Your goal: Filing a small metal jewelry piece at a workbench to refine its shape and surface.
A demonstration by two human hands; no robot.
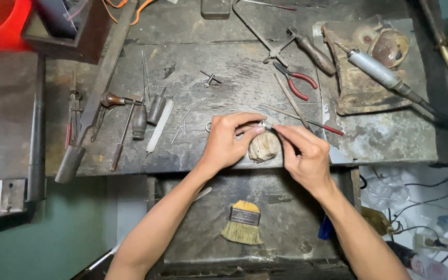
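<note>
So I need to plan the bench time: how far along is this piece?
Tools are already laid out: pliers, files and gravers. In hand: the left hand steadies a small metal ring on the worn bench peg, and the right hand works at it. How much is left cannot be told; the brush lies untouched below.

Scarred dark workbench (224,62) here, tools strewn all over it: red-handled pliers (297,82) far right of centre, a row of gravers (140,116) on the left, a small drill key (211,79) mid-bench, and a worn leather pad (361,83) at the right carrying a silver handpiece (377,70).
</note>
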